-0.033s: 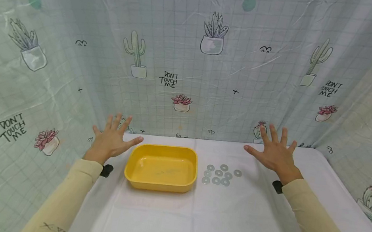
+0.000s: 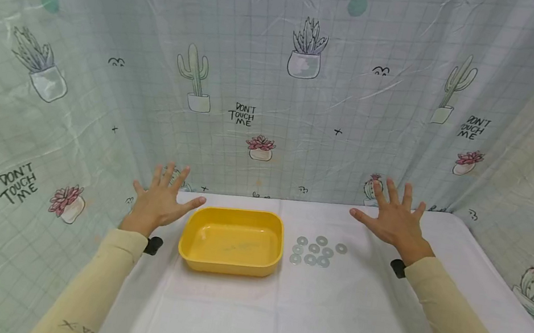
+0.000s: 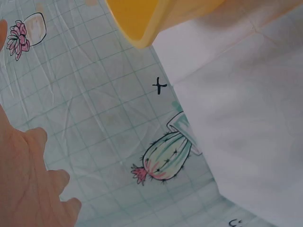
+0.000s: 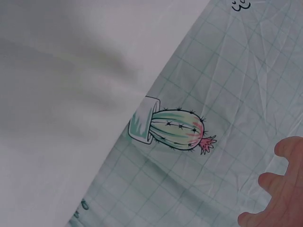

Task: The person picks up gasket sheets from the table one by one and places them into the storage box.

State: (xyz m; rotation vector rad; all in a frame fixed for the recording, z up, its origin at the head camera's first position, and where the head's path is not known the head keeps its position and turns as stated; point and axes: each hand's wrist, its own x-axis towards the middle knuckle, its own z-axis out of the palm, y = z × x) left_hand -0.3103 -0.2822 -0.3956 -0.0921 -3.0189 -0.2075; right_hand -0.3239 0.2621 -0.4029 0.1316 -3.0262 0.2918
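White cloth-covered table (image 2: 222, 327), cactus-print curtain (image 2: 264, 45) behind and on both sides. Yellow rectangular tray (image 2: 231, 270) near the surface's back-left corner, open face up, long axis roughly parallel to back edge. Flat grey washers (image 2: 310, 248) lie loose to its right. Left hand (image 2: 156, 204) near tray, right hand (image 2: 395, 223) toward back-right corner: both empty, fingers spread wide.

a makeshift curtained booth: cactus-print cloth (image 2: 246, 31) hangs around three sides of a white-covered table (image 2: 217, 326).
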